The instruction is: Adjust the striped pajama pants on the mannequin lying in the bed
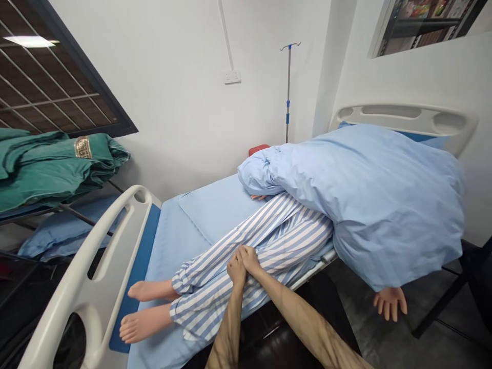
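- Resting your left hand (236,269) on the shin of the striped pyjama trousers (269,251), you have your right hand (251,261) right beside it, the two touching
- Your left fingers (233,264) and right fingers (246,255) lie closed together over the same trouser leg; you cannot tell from this view whether they grip the cloth or only rest on it
- The trousers are on a patient manikin (292,230), which lies along a hospital bed (303,279) with its legs toward the near end and its bare feet (144,324) sticking out past the cuffs
- A light blue duvet (369,205) covers the manikin's upper body and hangs over the far side of the bed
- A manikin hand (390,302) dangles below the duvet's edge, beyond the bed's side, while the other manikin hand (257,197) just shows under the duvet on the mattress
- Under the legs you have a light blue sheet (165,256), with a folded pad (215,210) beside the manikin's thighs
- White end panels close the bed: the footboard (92,271) on your left, the headboard (403,118) at the far right
- Behind the bed, an IV pole (288,92) stands by a wall socket (232,77), with a red object (258,149) just showing past the duvet
- On your left, green cloth (57,164) and blue cloth (65,230) lie on a metal rack (77,215)
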The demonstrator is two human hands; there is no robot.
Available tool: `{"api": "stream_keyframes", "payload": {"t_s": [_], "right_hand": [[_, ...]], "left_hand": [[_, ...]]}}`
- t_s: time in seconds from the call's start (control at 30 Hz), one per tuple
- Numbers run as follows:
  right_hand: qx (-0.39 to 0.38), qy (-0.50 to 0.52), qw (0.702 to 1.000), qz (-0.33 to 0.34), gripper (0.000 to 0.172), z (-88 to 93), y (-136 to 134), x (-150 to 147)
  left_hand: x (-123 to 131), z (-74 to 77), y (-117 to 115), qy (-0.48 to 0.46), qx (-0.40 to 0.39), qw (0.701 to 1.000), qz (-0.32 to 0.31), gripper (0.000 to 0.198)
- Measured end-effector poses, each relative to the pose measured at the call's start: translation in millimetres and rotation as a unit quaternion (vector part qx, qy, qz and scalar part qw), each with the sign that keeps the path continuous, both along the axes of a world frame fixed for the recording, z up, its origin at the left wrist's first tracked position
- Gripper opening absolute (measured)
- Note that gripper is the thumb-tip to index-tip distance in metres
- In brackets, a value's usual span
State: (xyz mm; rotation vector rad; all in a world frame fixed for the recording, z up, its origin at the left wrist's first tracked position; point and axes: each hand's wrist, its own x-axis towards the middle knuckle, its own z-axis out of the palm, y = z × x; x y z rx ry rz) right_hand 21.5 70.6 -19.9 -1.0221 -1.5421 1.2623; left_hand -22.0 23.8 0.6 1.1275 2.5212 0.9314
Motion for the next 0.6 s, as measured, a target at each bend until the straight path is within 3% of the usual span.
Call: {"api": "stream_keyframes", "payload": {"t_s": [0.1, 0.3, 0.37, 0.6], "right_hand": [[0.006, -0.025, 1.0, 0.008, 0.036, 6.8, 0.4, 3.6], [0.118, -0.118, 0.985, 0.045, 0.043, 47.6, 11.6, 20.7], [0.133, -0.147, 0.979, 0.047, 0.044, 53.1, 13.3, 26.4], [0.117, -0.296, 0.946, 0.067, 0.037, 20.8, 0.6, 35.7]], "left_hand": [[-1.6, 2.5, 0.0, -0.01, 0.001, 1.0, 0.0, 0.032], [1.8, 6.4, -2.8, -0.023, 0.002, 1.0, -0.003, 0.038], [2.2, 5.5, -2.9, -0.021, 0.011, 1.0, -0.005, 0.038], [1.0, 0.4, -1.1, -0.019, 0.032, 0.999, 0.003, 0.038]]}}
